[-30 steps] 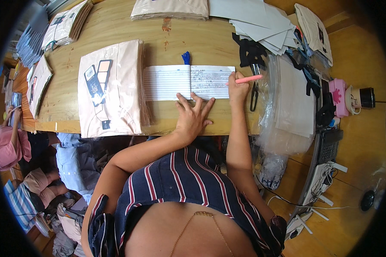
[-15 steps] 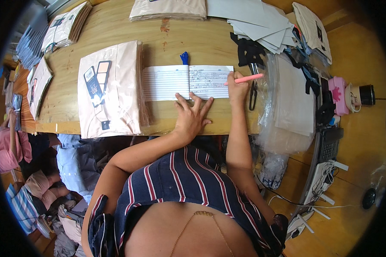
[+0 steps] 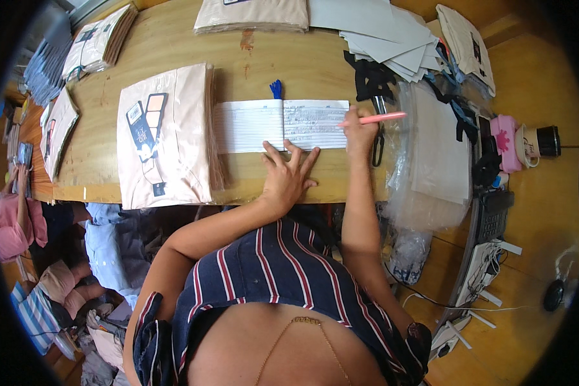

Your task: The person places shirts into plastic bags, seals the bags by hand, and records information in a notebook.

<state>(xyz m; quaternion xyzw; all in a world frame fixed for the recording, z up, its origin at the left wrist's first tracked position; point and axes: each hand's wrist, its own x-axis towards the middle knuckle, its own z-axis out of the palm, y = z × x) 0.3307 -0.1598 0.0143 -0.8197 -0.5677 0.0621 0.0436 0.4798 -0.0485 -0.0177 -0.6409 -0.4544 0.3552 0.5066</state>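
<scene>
An open lined notebook (image 3: pixel 248 122) lies on the wooden table, its right page covered with handwriting and its left page partly under a stack of bagged cream garments (image 3: pixel 183 141). My left hand (image 3: pixel 285 174) is spread flat, its fingertips on the notebook's lower edge by the spine. At the right page's outer edge, my right hand (image 3: pixel 361 135) grips a pink pen (image 3: pixel 383 118), whose tip points left over the page. A blue tassel (image 3: pixel 276 89) sticks out above the spine.
Scissors (image 3: pixel 378 141) lie just right of my right hand, beside clear plastic bags (image 3: pixel 437 148). Loose white sheets (image 3: pixel 386 38) and another garment stack (image 3: pixel 251 15) sit at the back. A desk phone (image 3: pixel 493 215) is at the right. Another person in pink (image 3: pixel 20 225) is at far left.
My right hand has shifted slightly right and down with the pen, which now lies a little flatter. My left hand stays in place.
</scene>
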